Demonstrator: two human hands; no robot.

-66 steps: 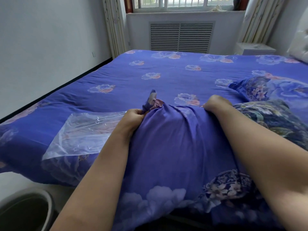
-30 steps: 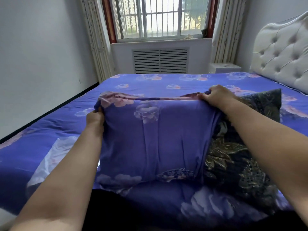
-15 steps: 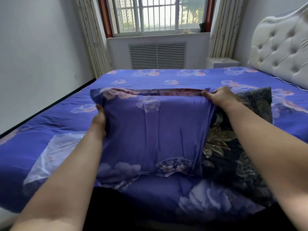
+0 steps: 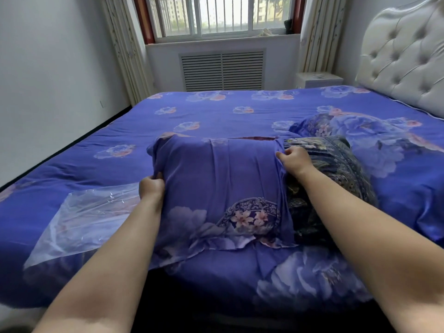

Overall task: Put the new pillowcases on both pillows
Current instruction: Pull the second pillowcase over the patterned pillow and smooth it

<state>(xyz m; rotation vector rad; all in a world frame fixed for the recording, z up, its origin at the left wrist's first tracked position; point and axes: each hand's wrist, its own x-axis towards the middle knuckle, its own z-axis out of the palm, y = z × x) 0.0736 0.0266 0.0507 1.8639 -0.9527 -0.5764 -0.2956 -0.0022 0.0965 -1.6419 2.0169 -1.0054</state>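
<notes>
Purple pillowcase (image 4: pixel 216 179) between 2 hands — left hand (image 4: pixel 151 187), right hand (image 4: pixel 293 159) — fingers pinching its side edges.

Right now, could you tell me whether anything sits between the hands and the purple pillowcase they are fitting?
Nothing visible does. The left hand grips the purple pillowcase at its left edge, and the right hand pinches its upper right edge. The dark patterned pillow lies beside it.

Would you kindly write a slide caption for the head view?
Both hands, left hand and right hand, grip the purple floral pillowcase on the bed.
</notes>
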